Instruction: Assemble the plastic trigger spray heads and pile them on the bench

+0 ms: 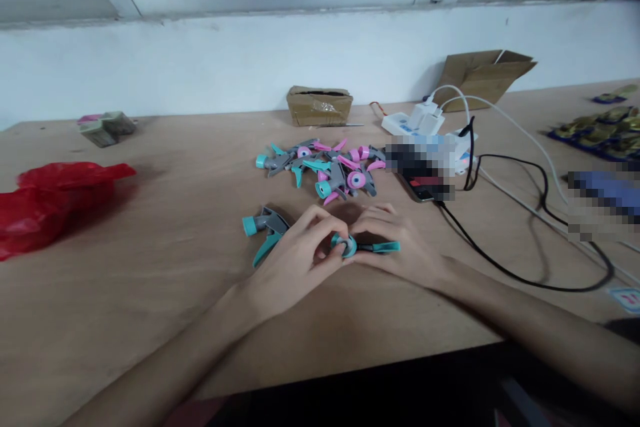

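Between my two hands is a trigger spray head [379, 247] with a teal collar and a teal trigger. My left hand [300, 250] pinches its round collar between thumb and fingertips. Curled around its body, my right hand [395, 240] hides most of the grey part, while the trigger sticks out to the right. Another teal-and-grey spray head [273, 223] lies on the table, partly behind my left hand. Beyond my hands is a pile of spray heads [335, 173] in grey with teal or pink parts.
The wooden table [150, 267] carries a red plastic bag [55, 203] at left and a small cardboard box [320, 107] by the wall. A phone [423, 187], a white power strip [397, 123] and looping cables [500, 273] lie at right. An open carton [475, 80] stands behind them.
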`<state>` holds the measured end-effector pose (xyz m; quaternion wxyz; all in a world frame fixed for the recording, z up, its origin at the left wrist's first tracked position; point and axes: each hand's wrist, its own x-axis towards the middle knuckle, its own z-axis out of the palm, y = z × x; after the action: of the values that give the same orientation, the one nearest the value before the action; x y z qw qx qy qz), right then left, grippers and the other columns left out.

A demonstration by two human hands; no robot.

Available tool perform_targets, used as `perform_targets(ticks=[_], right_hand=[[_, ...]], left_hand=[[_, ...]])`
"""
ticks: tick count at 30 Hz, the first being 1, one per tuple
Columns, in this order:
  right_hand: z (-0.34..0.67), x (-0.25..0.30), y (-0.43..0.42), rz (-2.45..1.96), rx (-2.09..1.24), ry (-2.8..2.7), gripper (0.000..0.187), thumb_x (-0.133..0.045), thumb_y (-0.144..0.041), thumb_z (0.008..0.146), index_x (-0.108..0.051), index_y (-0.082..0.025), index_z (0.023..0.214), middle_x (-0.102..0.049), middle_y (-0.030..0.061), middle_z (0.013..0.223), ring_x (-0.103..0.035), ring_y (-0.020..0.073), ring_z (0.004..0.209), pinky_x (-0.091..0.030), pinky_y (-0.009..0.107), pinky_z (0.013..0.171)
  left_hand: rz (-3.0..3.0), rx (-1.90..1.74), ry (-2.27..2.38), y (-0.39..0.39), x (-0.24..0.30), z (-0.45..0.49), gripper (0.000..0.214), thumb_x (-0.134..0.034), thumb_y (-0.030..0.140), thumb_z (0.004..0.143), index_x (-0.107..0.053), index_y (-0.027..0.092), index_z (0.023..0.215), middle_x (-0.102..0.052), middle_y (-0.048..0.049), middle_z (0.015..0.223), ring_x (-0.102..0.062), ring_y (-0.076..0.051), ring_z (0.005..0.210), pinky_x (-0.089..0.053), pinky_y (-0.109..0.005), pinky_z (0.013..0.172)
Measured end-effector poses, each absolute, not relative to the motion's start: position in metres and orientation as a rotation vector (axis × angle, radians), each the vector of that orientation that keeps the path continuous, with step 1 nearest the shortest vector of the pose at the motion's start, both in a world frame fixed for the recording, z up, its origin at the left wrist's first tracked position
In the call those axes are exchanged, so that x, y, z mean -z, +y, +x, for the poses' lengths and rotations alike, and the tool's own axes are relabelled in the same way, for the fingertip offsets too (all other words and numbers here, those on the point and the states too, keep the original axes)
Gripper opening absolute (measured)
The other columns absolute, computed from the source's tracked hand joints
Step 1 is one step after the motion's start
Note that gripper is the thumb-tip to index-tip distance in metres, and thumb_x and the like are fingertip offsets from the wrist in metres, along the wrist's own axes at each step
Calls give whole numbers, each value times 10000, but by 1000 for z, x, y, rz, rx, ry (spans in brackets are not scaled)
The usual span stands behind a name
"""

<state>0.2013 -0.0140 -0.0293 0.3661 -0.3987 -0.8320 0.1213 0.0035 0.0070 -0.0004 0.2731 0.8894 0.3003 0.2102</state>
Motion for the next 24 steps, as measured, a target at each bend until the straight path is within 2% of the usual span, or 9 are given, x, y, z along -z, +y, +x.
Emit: perform_targets(ticks=[6,11,18,24], right_hand=[[201,31,-15,-1008,-279,-2152,176,-608,-380,807,-572,-210,837,-661,-12,820,-600,138,830,-348,345,890],[201,32,-15,-1017,-269,-2152,162,-608,-370,808,-570,-214,834,-658,-18,812,-599,134,817,-344,352,912],[201,32,-15,-1014,-255,-2159,186,-612,-386,801,-576,-213,859,-668,-15,837,-606,137,837,-326,363,942],[200,29,-17,-1000,-213,-2218,153,-601,-355,819,-589,-207,857,-662,-33,800,-605,118,813,-270,364,985]], left_hand=[[2409,-517,818,6,-3,4,58,-436,181,893,-486,199,918,-451,-17,990,-517,-110,808,-460,-248,707],[2521,-517,842,6,-2,4,70,-461,164,871,-502,202,913,-461,-18,1001,-511,-130,851,-444,-296,788],[2497,-517,808,9,-7,0,65,-464,221,894,-529,214,891,-464,-17,1008,-515,-144,932,-462,-301,838],[2507,-512,839,8,-7,0,89,-477,132,876,-522,201,841,-458,-2,954,-516,-134,897,-461,-295,826]])
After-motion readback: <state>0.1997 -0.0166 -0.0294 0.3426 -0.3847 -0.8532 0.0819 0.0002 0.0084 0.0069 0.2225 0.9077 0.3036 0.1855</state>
